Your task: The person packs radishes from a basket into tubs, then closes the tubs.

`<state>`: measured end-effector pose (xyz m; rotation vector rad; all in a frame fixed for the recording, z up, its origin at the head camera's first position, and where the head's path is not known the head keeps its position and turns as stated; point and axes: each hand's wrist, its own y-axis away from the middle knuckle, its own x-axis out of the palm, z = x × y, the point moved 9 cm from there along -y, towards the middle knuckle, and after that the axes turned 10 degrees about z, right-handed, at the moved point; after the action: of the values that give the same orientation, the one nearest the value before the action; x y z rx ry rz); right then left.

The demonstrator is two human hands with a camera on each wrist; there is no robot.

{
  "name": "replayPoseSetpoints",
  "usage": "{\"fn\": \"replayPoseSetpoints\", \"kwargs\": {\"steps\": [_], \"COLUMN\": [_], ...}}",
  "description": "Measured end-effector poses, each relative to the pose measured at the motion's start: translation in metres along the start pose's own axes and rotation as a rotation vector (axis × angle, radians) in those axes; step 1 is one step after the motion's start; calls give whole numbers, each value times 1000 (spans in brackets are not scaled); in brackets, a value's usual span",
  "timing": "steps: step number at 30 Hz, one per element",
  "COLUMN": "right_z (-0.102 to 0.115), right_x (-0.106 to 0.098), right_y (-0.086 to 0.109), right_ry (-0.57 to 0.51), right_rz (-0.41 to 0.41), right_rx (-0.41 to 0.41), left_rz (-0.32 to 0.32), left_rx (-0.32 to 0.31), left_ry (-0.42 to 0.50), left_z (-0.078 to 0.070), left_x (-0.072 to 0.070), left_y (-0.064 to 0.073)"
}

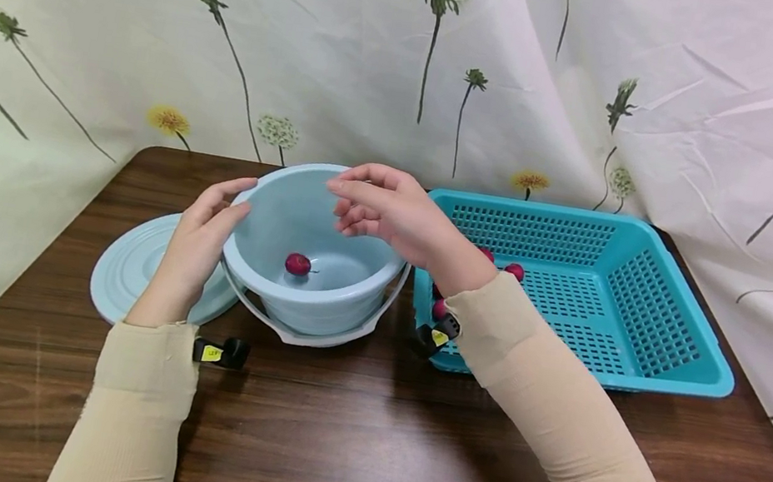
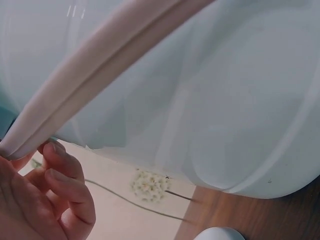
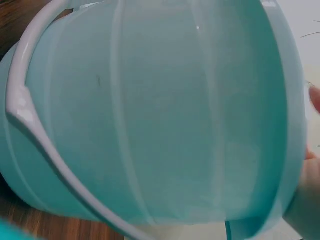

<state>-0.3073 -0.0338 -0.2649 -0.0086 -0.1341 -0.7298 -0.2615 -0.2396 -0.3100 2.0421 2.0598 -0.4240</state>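
Note:
A light blue bucket [image 1: 328, 295] stands upright on the table, its pale handle [image 1: 328, 341] hanging down in front. At its bottom lies one small dark red radish [image 1: 297, 264] with a thin tail. My left hand [image 1: 200, 241] holds the bucket's left rim, thumb and fingers at the edge; in the left wrist view its fingers [image 2: 70, 192] are curled near the handle. Over the bucket's opening on the right hovers my right hand [image 1: 387, 212], fingers loosely bent, with nothing visible in it. Only a sliver of it shows in the right wrist view, behind the bucket wall.
To the right stands a turquoise perforated basket [image 1: 685, 322] with several red radishes [image 1: 514, 271] in its left part, some hidden by my right forearm. A round light blue lid [image 1: 133, 260] lies left of the bucket. Flower-printed cloth [image 1: 354, 59] hangs behind the wooden table [image 1: 323, 450].

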Motion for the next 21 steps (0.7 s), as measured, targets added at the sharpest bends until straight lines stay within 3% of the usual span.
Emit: {"fn": "replayPoseSetpoints", "kwargs": {"steps": [5, 11, 21], "right_z": [9, 25, 34], "right_x": [-4, -23, -61], "right_y": [12, 29, 54], "right_ry": [-7, 54, 129], "right_rz": [42, 12, -39], "right_rx": [-30, -90, -48], "left_rz": [-6, -20, -23], "left_rx": [-3, 7, -1], "left_ry": [3, 18, 25], "left_z": [-1, -1, 0], "left_x": [1, 1, 0], "left_y": [0, -2, 0]}}
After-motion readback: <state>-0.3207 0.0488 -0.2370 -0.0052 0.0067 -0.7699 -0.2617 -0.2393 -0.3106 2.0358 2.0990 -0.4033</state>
